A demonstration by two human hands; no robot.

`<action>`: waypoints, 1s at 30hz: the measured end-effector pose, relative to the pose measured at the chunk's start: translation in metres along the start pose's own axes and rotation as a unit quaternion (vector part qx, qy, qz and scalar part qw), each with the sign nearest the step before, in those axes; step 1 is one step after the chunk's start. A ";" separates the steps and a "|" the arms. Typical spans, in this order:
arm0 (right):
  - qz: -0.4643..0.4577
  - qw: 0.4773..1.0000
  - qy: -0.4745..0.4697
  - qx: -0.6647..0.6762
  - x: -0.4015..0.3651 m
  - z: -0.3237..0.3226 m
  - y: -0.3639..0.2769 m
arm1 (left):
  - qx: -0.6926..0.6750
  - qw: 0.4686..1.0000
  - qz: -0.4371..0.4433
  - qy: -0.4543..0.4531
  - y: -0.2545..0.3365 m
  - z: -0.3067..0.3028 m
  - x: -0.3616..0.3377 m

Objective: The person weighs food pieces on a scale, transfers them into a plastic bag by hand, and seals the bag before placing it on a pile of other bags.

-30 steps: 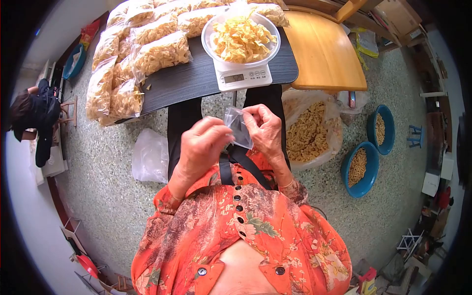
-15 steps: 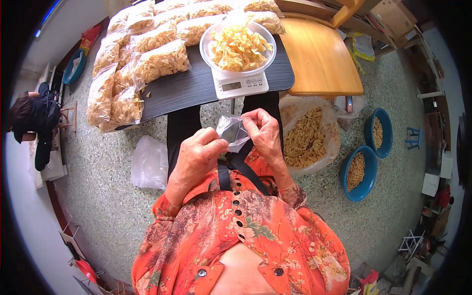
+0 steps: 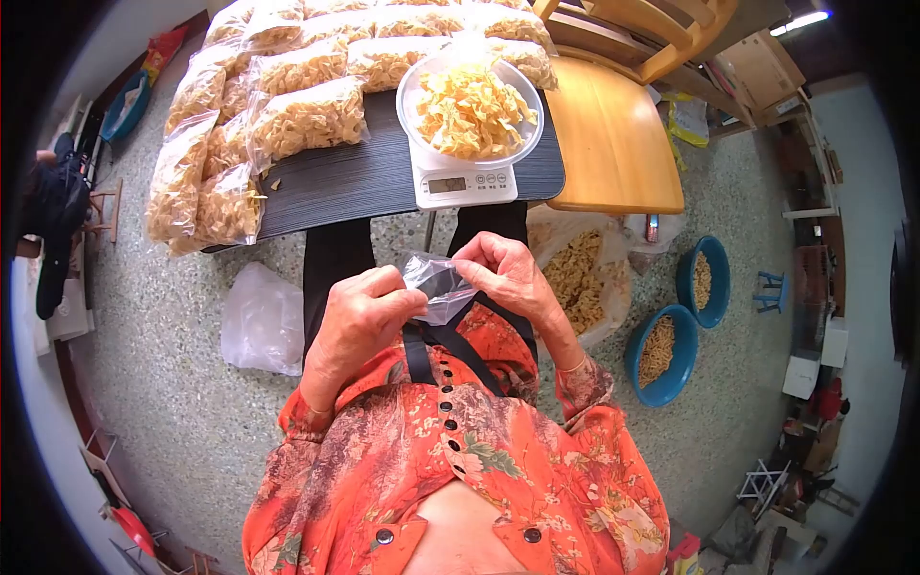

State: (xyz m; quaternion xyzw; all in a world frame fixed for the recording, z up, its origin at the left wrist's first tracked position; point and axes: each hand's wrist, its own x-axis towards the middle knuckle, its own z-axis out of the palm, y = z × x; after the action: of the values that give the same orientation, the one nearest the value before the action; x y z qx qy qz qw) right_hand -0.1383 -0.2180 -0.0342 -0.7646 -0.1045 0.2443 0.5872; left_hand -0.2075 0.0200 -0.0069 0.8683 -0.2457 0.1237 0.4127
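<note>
Between my two hands, over my lap, is a small clear plastic bag (image 3: 441, 287). My left hand (image 3: 364, 311) pinches its left edge, and my right hand (image 3: 510, 278) pinches its right edge. Beyond them, at the dark table's near edge, a white kitchen scale (image 3: 466, 184) bears a clear bowl (image 3: 410, 105) heaped with pale yellow dried flakes (image 3: 474, 107). The scale's digits are too blurred to read. Filled clear bags of flakes (image 3: 309, 123) lie in rows on the table (image 3: 335, 192).
A wooden chair (image 3: 613, 144) stands right of the table. On the floor are a large open bag of flakes (image 3: 575, 278), two blue basins (image 3: 661, 355), a blue stool (image 3: 770, 291) and a white plastic bag (image 3: 262, 321). A person in dark clothes (image 3: 59, 216) is at far left.
The view has shifted, so the scale and table sit slightly lower and the floor items farther left. Both hands still hold the small bag, with little change in grip.
</note>
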 end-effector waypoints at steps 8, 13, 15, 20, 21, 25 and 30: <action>-0.159 0.947 0.231 -0.155 0.024 -0.088 -0.088 | -0.050 0.998 -0.003 0.033 0.002 0.002 -0.003; -0.264 0.845 0.246 -0.394 0.074 -0.125 -0.105 | -0.052 0.998 0.019 0.023 0.003 0.007 -0.003; -0.312 0.816 0.170 -0.456 0.092 -0.133 -0.105 | -0.055 0.998 0.024 0.021 0.003 0.008 -0.003; -0.151 0.836 0.136 -0.510 0.100 -0.129 -0.118 | -0.036 0.999 0.026 0.010 0.004 0.011 -0.002; -0.158 0.833 0.143 -0.511 0.105 -0.131 -0.115 | -0.037 0.999 0.026 0.009 0.003 0.011 -0.002; -0.111 0.844 0.130 -0.508 0.117 -0.132 -0.110 | -0.036 0.999 0.021 0.005 -0.002 0.015 0.000; -0.095 0.891 0.143 -0.421 0.119 -0.135 -0.107 | -0.032 0.999 0.014 -0.002 0.000 0.015 -0.002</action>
State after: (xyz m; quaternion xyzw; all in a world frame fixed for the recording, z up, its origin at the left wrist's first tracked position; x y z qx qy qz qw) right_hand 0.0448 -0.2480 0.0631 -0.9532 -0.1847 0.0087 0.2393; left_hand -0.2085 0.0093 -0.0171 0.8515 -0.2626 0.1201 0.4376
